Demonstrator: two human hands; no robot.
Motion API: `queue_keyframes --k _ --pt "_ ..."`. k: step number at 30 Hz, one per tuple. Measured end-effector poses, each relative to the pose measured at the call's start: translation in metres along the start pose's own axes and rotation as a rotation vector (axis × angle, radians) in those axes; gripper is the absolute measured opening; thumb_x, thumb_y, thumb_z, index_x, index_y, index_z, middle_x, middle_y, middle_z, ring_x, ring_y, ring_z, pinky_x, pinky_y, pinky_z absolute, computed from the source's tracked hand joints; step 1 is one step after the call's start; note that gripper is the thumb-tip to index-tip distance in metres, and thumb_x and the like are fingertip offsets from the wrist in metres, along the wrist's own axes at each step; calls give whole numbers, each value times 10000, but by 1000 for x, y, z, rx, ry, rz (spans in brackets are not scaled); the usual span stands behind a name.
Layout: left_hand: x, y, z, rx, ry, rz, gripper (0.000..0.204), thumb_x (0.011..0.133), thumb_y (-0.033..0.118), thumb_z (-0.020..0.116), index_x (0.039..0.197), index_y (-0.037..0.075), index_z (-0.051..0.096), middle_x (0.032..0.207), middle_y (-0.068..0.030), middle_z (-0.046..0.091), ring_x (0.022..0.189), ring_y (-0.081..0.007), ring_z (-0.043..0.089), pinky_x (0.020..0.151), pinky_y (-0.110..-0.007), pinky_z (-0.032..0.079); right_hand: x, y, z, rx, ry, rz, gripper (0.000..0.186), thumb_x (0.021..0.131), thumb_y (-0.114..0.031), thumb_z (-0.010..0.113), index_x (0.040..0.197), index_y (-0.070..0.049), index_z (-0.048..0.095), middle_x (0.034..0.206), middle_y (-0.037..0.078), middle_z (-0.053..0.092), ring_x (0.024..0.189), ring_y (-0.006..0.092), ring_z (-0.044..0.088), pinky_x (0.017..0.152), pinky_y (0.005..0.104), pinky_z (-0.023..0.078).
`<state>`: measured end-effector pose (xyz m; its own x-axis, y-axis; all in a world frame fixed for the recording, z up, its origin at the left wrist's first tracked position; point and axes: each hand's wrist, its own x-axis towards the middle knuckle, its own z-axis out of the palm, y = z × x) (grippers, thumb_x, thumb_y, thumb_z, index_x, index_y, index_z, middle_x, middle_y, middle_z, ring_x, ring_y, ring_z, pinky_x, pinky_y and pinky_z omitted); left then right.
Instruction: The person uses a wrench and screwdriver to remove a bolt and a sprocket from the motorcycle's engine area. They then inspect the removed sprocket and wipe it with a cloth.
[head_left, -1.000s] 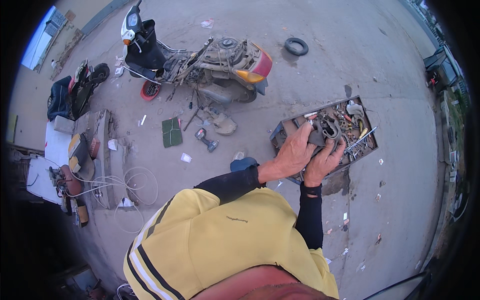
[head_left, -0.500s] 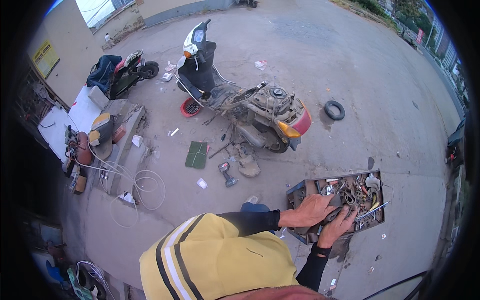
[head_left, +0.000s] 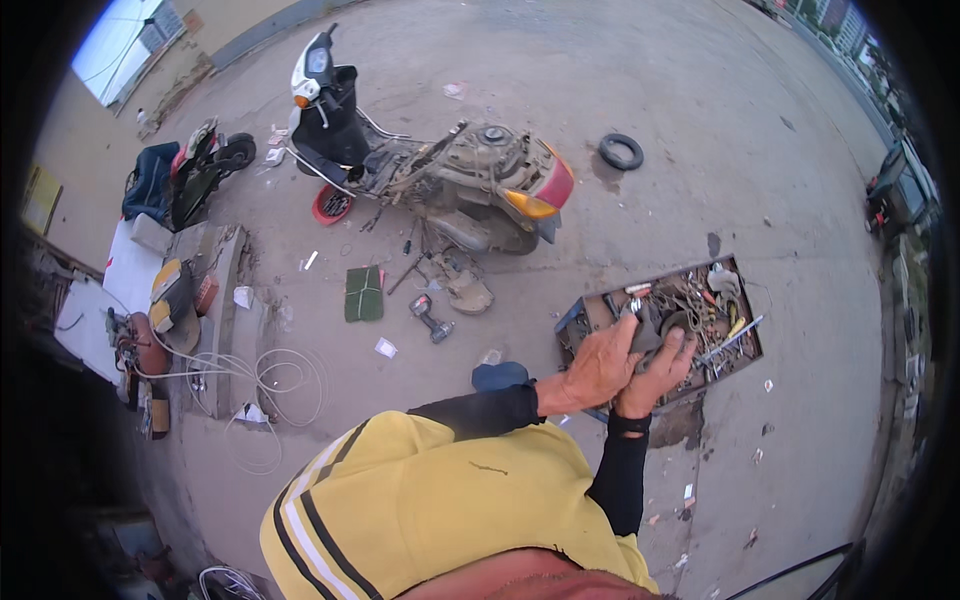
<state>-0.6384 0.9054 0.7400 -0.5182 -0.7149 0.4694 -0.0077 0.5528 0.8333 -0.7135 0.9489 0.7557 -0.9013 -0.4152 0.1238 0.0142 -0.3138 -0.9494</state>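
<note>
Both my hands are over the near side of a metal toolbox (head_left: 597,309). Between them is a dark grey, bent, flexible-looking piece (head_left: 650,328), its kind not clear. My left hand (head_left: 597,366) grips it from the left, with fingers curled and partly hidden. Pressed against its near right side is my right hand (head_left: 657,374), the fingers bent round it. Behind the piece, the box holds a jumble of metal parts and tools, among them a long silver bar (head_left: 732,338) and a yellow-handled tool (head_left: 737,327).
A partly stripped scooter (head_left: 470,185) stands ahead. On the ground lie a cordless impact driver (head_left: 432,318), a green tied bundle (head_left: 364,294), a loose tyre (head_left: 621,152) and a red bowl (head_left: 332,204). A coiled pale hose (head_left: 290,375) spreads at left, near a compressor (head_left: 150,345).
My view has shifted, so the scene sits higher and further left. Both hands have drawn toward the box's near edge with the dark piece still between them.
</note>
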Motion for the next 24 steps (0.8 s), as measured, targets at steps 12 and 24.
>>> queue_keyframes --k 12,24 --pt "-30 -18 -67 55 -313 118 239 903 111 696 1065 -19 579 1026 -194 656 827 -357 637 688 -402 507 12 30 -35 -132 118 -61 389 1064 -333 546 1169 36 609 1049 68 658 958 142 560 893 294 457" --pt "35 2 -53 -252 -380 -408 231 962 193 706 1009 -33 698 858 -4 647 780 -57 550 690 -224 448 0 19 -28 -294 -12 -132 346 1066 -285 547 1193 34 585 1045 98 665 915 157 577 837 309 479"
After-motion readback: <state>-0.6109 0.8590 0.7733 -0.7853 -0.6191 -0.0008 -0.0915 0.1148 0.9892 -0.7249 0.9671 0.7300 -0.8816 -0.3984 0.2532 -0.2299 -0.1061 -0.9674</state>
